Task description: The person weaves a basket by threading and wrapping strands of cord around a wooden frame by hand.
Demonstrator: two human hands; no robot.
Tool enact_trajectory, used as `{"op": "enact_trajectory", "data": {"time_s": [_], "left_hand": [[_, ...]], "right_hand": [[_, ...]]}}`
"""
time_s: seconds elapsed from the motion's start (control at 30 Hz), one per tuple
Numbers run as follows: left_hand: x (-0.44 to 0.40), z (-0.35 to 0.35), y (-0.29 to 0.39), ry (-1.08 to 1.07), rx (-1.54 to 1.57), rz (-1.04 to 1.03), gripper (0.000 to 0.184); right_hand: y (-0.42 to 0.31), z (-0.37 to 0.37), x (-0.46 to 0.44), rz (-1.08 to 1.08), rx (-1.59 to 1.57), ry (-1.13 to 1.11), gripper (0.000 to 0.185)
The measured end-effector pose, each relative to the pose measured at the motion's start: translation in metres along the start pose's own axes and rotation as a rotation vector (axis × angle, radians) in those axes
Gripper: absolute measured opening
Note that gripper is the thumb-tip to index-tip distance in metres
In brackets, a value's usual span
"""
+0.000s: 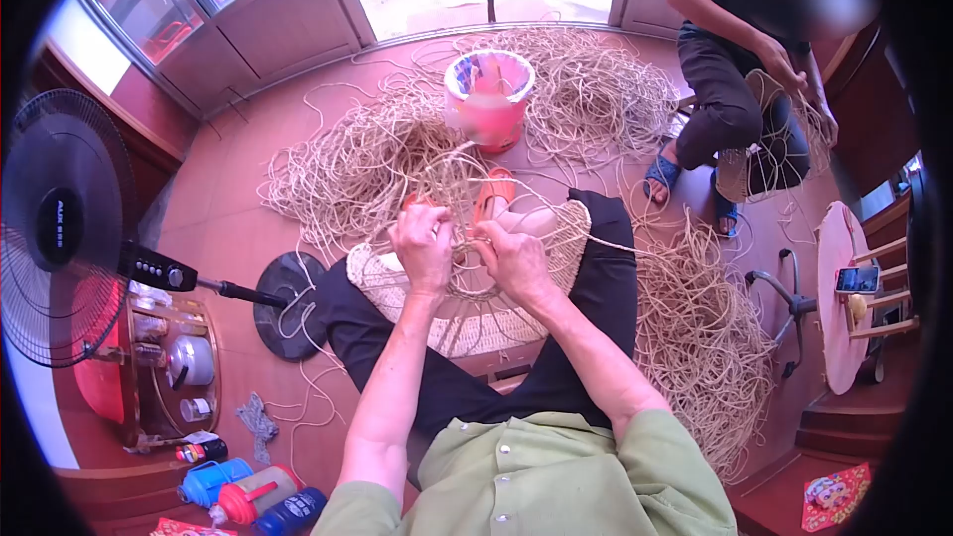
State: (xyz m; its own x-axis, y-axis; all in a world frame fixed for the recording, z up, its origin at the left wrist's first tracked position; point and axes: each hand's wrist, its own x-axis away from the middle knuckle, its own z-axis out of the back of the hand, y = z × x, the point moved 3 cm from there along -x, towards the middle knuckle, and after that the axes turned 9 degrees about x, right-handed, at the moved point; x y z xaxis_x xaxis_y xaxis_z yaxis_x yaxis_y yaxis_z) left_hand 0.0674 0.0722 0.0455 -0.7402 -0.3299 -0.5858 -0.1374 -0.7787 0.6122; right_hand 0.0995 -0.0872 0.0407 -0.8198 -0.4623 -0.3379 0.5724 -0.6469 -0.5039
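Observation:
Across my lap lies a cream woven cord piece (476, 334), curved, with thin spokes running in toward a ring at its open middle. My left hand (425, 243) is closed at the far side of this piece, its fingers pinched on tan cord. Beside it, my right hand (512, 260) is also closed, thumb and forefinger gripping cord close to the ring. Loose strands (452, 179) rise between and beyond both hands toward the heap on the floor. The exact strand in each hand is partly hidden by the fingers.
Cord heaps (606, 89) spread ahead and along my right (705, 347). A pink bucket (488, 104) stands among them. A fan (65, 223) is at left, bottles (253, 496) lower left. Another person (730, 69) handles a similar piece at right, near an overturned stool (844, 298).

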Motion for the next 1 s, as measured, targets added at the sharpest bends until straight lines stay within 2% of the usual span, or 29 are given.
{"op": "enact_trajectory", "data": {"time_s": [0.1, 0.13, 0.2, 0.27, 0.37, 0.43, 0.5, 0.53, 0.57, 0.67, 0.73, 0.77, 0.83, 0.9, 1.0], "left_hand": [[0.001, -0.011, 0.006, -0.068, -0.055, 0.001, 0.006], [0.002, -0.013, 0.009, -0.096, -0.089, -0.011, 0.006], [0.005, -0.016, 0.009, -0.164, -0.148, -0.092, 0.006], [0.015, -0.017, 0.001, -0.187, -0.159, -0.073, 0.007], [0.014, -0.011, 0.002, -0.242, -0.107, -0.066, 0.011], [0.008, -0.005, 0.0, -0.3, -0.048, -0.07, 0.013], [0.004, 0.005, 0.001, -0.358, -0.002, -0.135, 0.018], [0.006, 0.009, 0.001, -0.366, 0.02, -0.179, 0.019], [0.01, 0.011, 0.002, -0.374, 0.045, -0.221, 0.019], [0.02, 0.032, 0.006, -0.238, 0.187, -0.266, 0.025], [0.021, 0.052, 0.007, -0.101, 0.191, -0.311, 0.03], [0.021, 0.062, 0.007, -0.062, 0.041, -0.366, 0.029], [0.018, 0.073, 0.022, -0.045, -0.046, -0.419, 0.028], [0.018, 0.065, 0.034, -0.074, 0.087, -0.351, 0.026], [0.02, 0.037, 0.042, -0.078, 0.163, -0.252, 0.025]], "right_hand": [[-0.004, 0.008, -0.003, 0.026, -0.035, 0.129, 0.022], [-0.007, 0.012, -0.012, 0.142, -0.051, 0.215, 0.023], [-0.014, 0.011, -0.031, 0.095, 0.097, 0.042, 0.024], [-0.018, 0.001, -0.046, 0.081, 0.187, -0.097, 0.024], [-0.01, -0.003, -0.065, -0.003, -0.198, -0.281, 0.019], [-0.007, 0.0, -0.063, -0.001, -0.192, -0.269, 0.019], [-0.006, 0.003, -0.06, -0.002, -0.19, -0.247, 0.02], [-0.01, 0.005, -0.049, 0.046, -0.095, -0.065, 0.017], [-0.012, 0.006, -0.039, 0.043, -0.126, -0.012, 0.015], [-0.008, 0.004, -0.006, 0.063, -0.221, 0.155, 0.011], [0.008, -0.011, 0.015, -0.371, -0.926, 0.027, 0.013], [0.012, -0.017, 0.025, -0.59, -1.272, -0.044, 0.014], [0.012, -0.012, 0.032, -0.536, -1.52, -0.077, 0.018], [0.002, 0.0, 0.032, -0.438, -1.752, -0.101, 0.02], [0.003, 0.006, 0.035, -0.41, -1.595, -0.238, 0.02]]}}
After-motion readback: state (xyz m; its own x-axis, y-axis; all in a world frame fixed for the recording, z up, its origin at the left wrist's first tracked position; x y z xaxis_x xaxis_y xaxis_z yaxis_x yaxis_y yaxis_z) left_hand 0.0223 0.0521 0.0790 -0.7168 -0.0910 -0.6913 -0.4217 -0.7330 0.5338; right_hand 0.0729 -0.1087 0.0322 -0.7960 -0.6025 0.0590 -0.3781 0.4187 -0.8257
